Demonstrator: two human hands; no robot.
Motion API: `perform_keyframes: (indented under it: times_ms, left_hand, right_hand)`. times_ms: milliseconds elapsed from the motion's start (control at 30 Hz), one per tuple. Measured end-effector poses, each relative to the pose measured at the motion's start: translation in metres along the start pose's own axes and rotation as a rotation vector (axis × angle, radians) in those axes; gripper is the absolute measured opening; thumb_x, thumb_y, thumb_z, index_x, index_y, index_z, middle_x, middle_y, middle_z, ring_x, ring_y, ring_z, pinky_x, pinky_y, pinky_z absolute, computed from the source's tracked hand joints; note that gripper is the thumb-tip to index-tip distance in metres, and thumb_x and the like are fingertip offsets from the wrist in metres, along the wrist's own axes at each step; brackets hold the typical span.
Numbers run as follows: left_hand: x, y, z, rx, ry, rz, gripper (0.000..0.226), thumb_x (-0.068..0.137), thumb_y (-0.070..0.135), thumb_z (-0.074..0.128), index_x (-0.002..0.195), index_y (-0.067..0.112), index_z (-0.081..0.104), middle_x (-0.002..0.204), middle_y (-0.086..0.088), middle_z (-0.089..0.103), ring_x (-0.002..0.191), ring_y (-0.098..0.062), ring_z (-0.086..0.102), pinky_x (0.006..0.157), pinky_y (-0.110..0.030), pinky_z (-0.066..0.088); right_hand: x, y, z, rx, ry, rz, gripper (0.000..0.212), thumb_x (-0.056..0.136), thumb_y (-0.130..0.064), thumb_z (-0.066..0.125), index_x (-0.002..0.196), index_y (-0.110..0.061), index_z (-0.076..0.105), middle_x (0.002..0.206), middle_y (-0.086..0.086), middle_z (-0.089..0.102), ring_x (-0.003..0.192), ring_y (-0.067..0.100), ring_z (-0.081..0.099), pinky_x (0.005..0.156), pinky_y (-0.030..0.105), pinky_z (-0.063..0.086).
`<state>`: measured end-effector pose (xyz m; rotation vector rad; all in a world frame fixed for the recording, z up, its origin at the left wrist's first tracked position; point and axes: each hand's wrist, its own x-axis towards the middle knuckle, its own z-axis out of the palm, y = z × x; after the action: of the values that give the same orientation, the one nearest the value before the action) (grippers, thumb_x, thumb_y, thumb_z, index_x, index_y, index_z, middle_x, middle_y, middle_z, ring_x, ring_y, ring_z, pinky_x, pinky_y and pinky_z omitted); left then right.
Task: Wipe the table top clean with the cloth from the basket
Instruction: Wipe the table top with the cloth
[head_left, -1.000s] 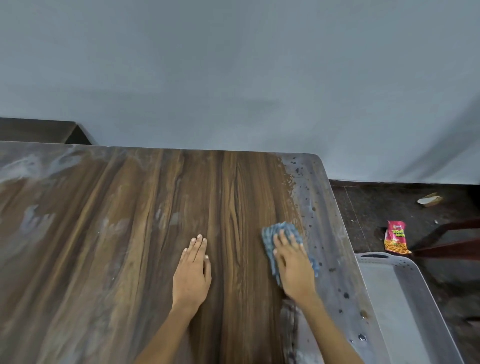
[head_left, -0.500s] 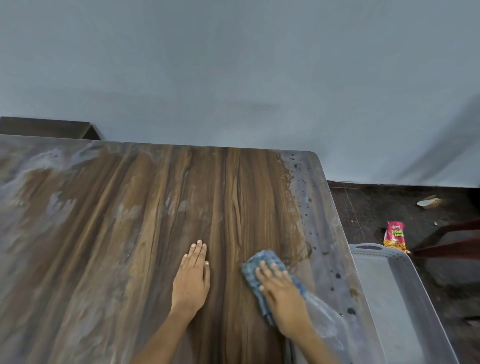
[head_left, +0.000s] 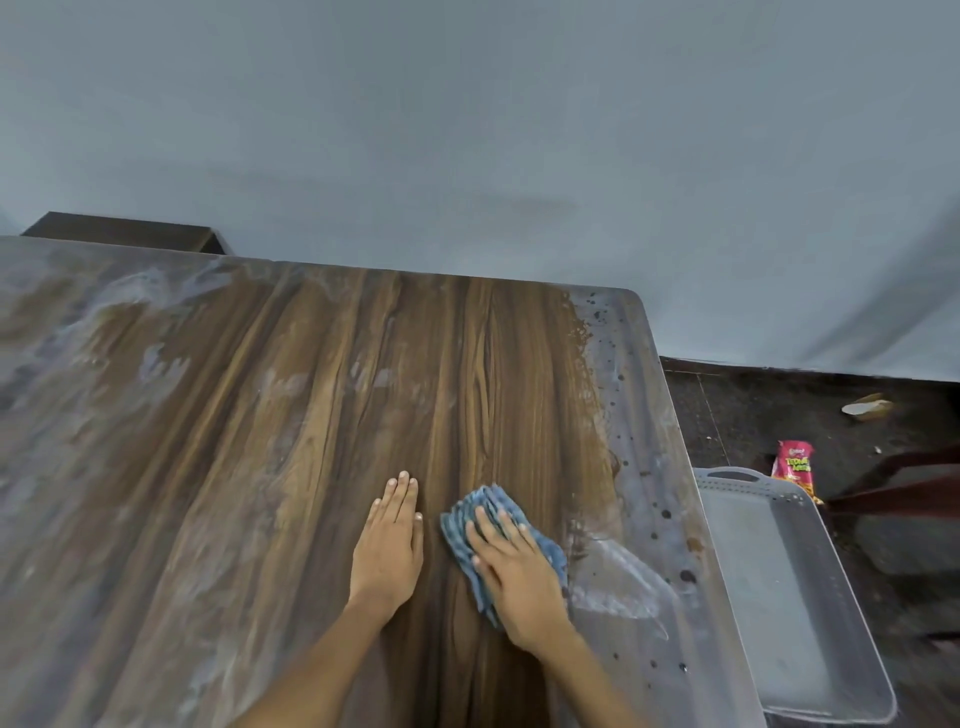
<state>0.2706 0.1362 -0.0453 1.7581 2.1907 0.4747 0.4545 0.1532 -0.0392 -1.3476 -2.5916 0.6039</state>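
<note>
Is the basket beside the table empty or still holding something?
Empty, as far as visible: the basket shows only its bare grey floor. The cloth is on the table.

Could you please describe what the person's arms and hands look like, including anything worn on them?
Both forearms are bare, with no sleeves in view. The left hand and right hand wear no gloves; no rings, watch or bracelets show. Fingernails are short and unpainted.
</note>
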Motion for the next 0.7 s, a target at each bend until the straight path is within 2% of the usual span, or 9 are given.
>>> perform_keyframes:
  times_ms: [67,133,233,300,367,467,533,600,700]
  left_hand:
    - [-0.004,0.000,0.000,0.002,-0.006,-0.001,0.049,0.102,0.025,0.022,0.148,0.012,0.012,0.157,0.003,0.007,0.144,-0.008,0.001,0.112,-0.019,-0.006]
    - [-0.012,0.000,0.000,-0.003,-0.007,-0.004,0.049,0.102,0.025,0.022,0.148,0.012,0.012,0.157,0.004,0.007,0.144,-0.007,0.000,0.113,-0.019,-0.006]
    - [-0.024,-0.001,0.001,-0.004,-0.014,-0.006,0.049,0.102,0.026,0.021,0.148,0.013,0.011,0.157,0.004,0.006,0.143,-0.006,-0.002,0.113,-0.019,-0.006]
    - [-0.031,-0.002,0.002,0.001,-0.014,-0.005,0.049,0.102,0.026,0.021,0.147,0.014,0.010,0.157,0.004,0.006,0.142,-0.006,-0.002,0.113,-0.019,-0.006]
    - [-0.036,-0.002,0.002,0.001,-0.014,-0.011,0.049,0.102,0.026,0.022,0.147,0.013,0.011,0.157,0.004,0.007,0.143,-0.007,-0.001,0.114,-0.020,-0.005]
    - [-0.038,-0.002,0.003,-0.003,-0.015,-0.015,0.049,0.101,0.025,0.025,0.147,0.011,0.014,0.157,0.002,0.010,0.144,-0.010,0.003,0.114,-0.021,-0.003]
    - [-0.038,-0.001,0.003,-0.008,-0.015,-0.014,0.049,0.101,0.024,0.027,0.147,0.010,0.015,0.156,0.001,0.011,0.144,-0.011,0.004,0.114,-0.022,-0.002]
    - [-0.039,0.000,0.002,-0.014,-0.011,-0.020,0.049,0.101,0.023,0.027,0.147,0.009,0.016,0.156,0.000,0.012,0.144,-0.011,0.005,0.115,-0.023,-0.001]
    - [-0.040,0.004,0.003,-0.008,-0.006,-0.038,0.049,0.102,0.023,0.023,0.147,0.010,0.013,0.157,0.002,0.009,0.144,-0.010,0.002,0.116,-0.023,-0.002]
  right_hand:
    - [-0.018,0.022,-0.010,0.007,0.027,0.038,0.045,0.102,-0.029,0.026,0.147,-0.024,0.029,0.154,-0.013,0.013,0.145,0.009,-0.003,0.117,0.023,-0.009]
    - [-0.015,0.043,-0.024,-0.009,0.083,0.157,0.043,0.104,-0.028,0.029,0.146,-0.024,0.029,0.153,-0.013,0.013,0.146,0.009,0.004,0.118,0.024,-0.005]
    - [0.021,0.057,-0.042,-0.006,0.124,0.367,0.044,0.104,-0.026,0.027,0.148,-0.019,0.027,0.158,-0.004,0.013,0.147,0.014,0.003,0.118,0.031,-0.002]
    - [0.043,0.046,-0.041,-0.033,0.117,0.427,0.046,0.104,-0.026,0.023,0.149,-0.017,0.023,0.159,0.000,0.010,0.147,0.018,0.001,0.118,0.034,-0.001]
    - [0.047,0.023,-0.031,-0.034,0.117,0.362,0.047,0.104,-0.025,0.025,0.150,-0.018,0.020,0.159,0.001,0.009,0.147,0.020,-0.001,0.118,0.036,-0.002]
    - [0.007,-0.009,-0.007,0.005,0.014,0.058,0.047,0.101,-0.023,0.031,0.148,-0.019,0.027,0.158,-0.004,0.011,0.146,0.015,-0.002,0.116,0.031,-0.009]
    - [-0.035,-0.008,0.000,0.017,-0.080,-0.099,0.047,0.101,-0.028,0.030,0.148,-0.024,0.028,0.156,-0.011,0.010,0.143,0.008,-0.008,0.116,0.028,-0.013]
    - [-0.067,0.013,-0.006,0.044,-0.086,-0.080,0.046,0.102,-0.034,0.027,0.147,-0.030,0.025,0.153,-0.018,0.006,0.144,0.004,-0.008,0.117,0.025,-0.014]
    - [-0.062,0.048,-0.026,-0.019,0.022,0.114,0.043,0.103,-0.031,0.027,0.146,-0.029,0.024,0.151,-0.019,0.005,0.146,0.007,0.000,0.115,0.025,-0.013]
